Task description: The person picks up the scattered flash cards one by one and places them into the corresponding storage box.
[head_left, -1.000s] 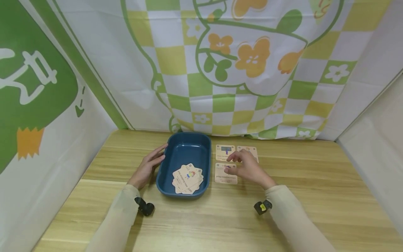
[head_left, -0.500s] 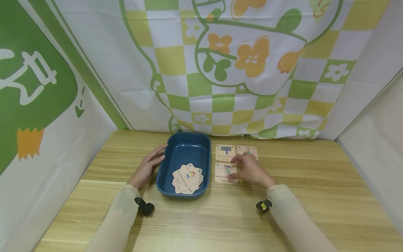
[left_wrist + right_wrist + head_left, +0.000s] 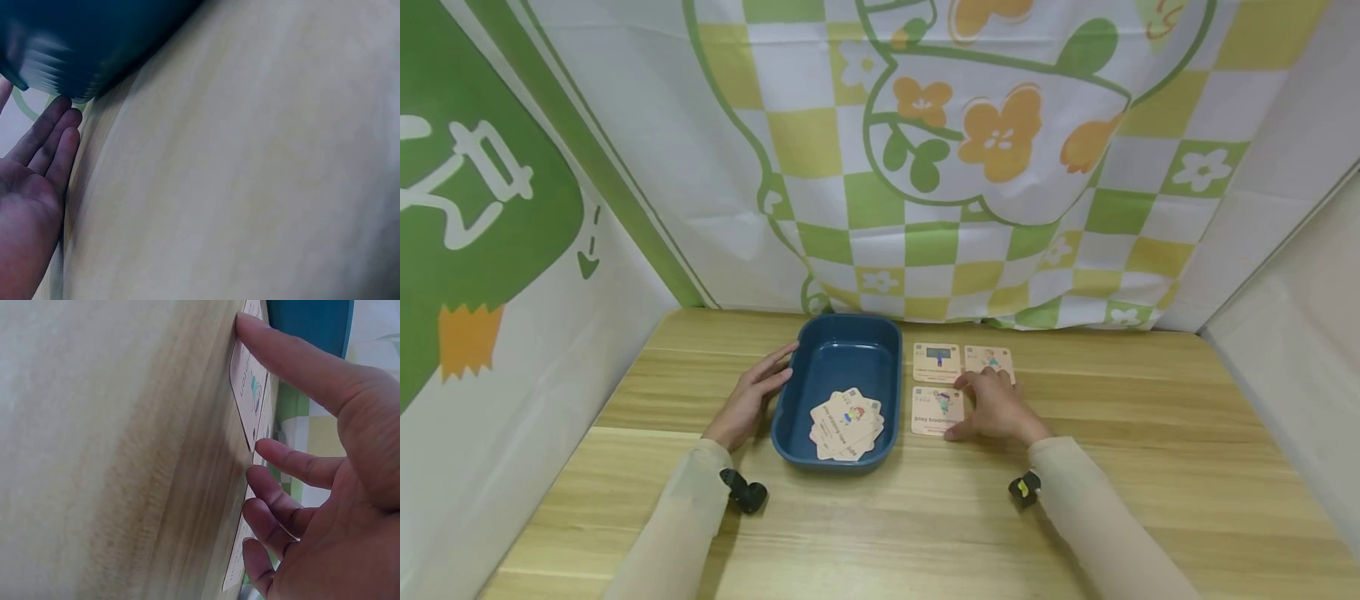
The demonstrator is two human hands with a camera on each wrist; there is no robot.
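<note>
In the head view my left hand [image 3: 748,404] rests with straight fingers against the left side of a dark blue tray [image 3: 777,417]. A fanned stack of picture cards [image 3: 846,425] lies in the tray's near part. To the tray's right, a "play badminton" card [image 3: 936,408] lies on the table. My right hand [image 3: 996,404] spans its right end, with the thumb at the near corner and the index finger at the far corner. In the right wrist view both fingertips touch the edges of that card [image 3: 250,394]. The other fingers curl loosely above the table.
Behind the badminton card lie a blackboard picture card [image 3: 936,358] and another picture card [image 3: 988,357], the latter partly covered by my right hand. The wooden table [image 3: 880,533] ends at a checkered cloth [image 3: 932,250] at the back. White side walls stand left and right.
My right hand has spread over the badminton card. Its thumb slid from the card's middle to the near right corner, the index finger to the far right corner. My left hand has stayed put.
</note>
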